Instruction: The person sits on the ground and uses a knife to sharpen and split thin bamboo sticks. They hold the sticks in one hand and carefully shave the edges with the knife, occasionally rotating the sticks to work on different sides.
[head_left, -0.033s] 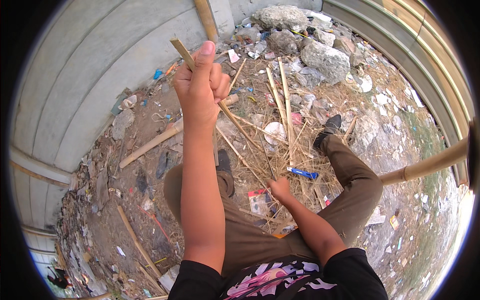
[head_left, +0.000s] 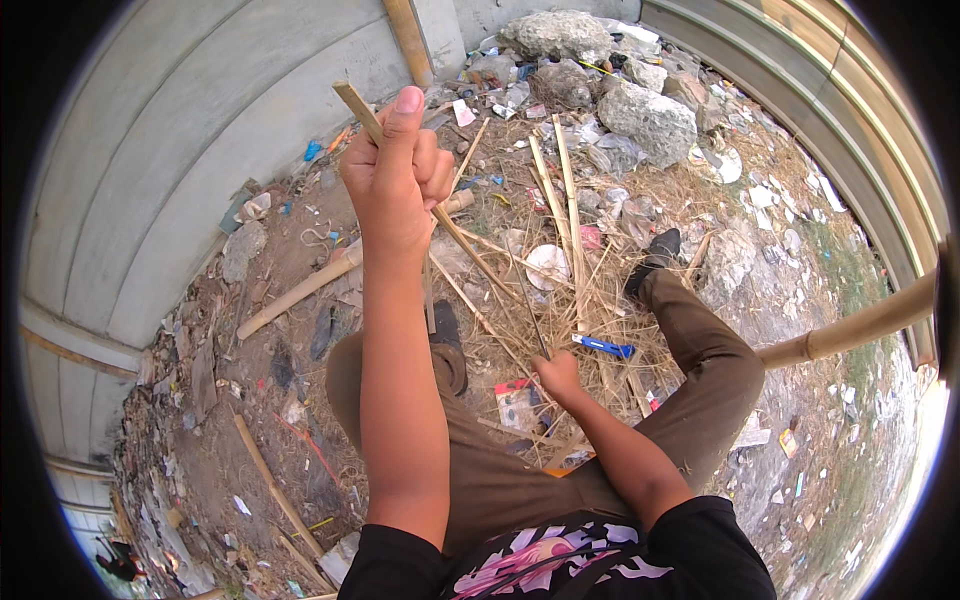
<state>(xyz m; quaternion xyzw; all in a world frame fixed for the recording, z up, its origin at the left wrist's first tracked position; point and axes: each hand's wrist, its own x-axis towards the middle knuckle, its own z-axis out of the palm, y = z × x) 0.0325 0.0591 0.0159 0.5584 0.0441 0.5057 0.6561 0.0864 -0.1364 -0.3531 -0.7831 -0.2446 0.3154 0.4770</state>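
My left hand (head_left: 392,180) is raised, its fingers wrapped round a long bamboo strip (head_left: 470,250). One end of the strip sticks up above the thumb; the rest slants down and right toward the ground between my legs. Lower down, my right hand (head_left: 558,375) is closed round the near end of a thin dark blade (head_left: 531,312) that looks like a knife. Its handle is hidden in the fist. The blade points away from me, and its tip is close to the lower part of the strip; whether they touch I cannot tell. A blue utility knife (head_left: 603,346) lies just beyond my right hand.
Pale bamboo strips (head_left: 573,215) lie on dry straw ahead, beside a round white disc (head_left: 548,265). A bamboo pole (head_left: 300,292) rests at the left, another (head_left: 850,325) at the right. Rocks (head_left: 648,122) and litter lie near the grey wall (head_left: 220,120). My bent legs flank the work.
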